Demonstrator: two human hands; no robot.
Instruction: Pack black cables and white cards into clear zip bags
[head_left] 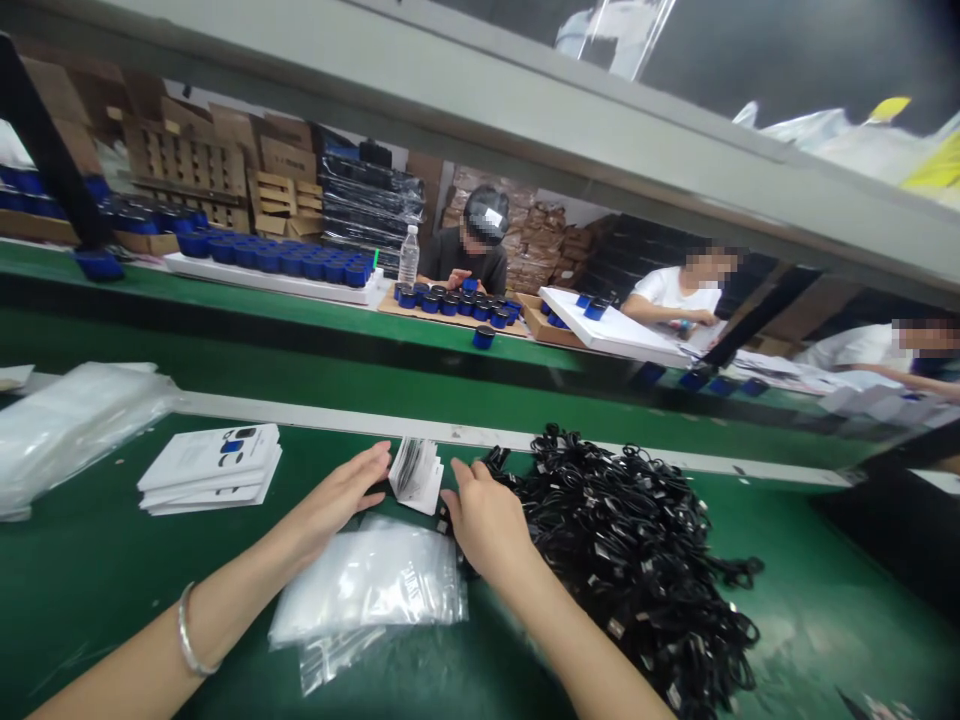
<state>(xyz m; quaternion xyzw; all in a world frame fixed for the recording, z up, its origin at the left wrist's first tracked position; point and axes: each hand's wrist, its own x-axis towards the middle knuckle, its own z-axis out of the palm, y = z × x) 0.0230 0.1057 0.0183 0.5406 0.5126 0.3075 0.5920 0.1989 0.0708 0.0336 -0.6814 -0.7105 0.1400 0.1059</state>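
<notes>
My left hand (352, 488) is open, its fingers stretched out just left of a small bundle of white printed leaflets (420, 478). My right hand (487, 512) is on the other side of the bundle, thumb and index finger apart, at the edge of a large heap of black USB cables (622, 540). I cannot make out whether either hand touches the leaflets. Below the hands lies a pile of clear zip bags (367, 590). Left of my forearm, a stack of white printed booklets (214, 465) rests on the green table (187, 560).
More clear plastic bags (71, 430) lie at the far left. Beyond a pale rail runs a green conveyor belt (300, 365). Across it are blue-and-black jars (277, 258), a water bottle (409, 255) and several co-workers. A grey overhead beam (480, 110) crosses above.
</notes>
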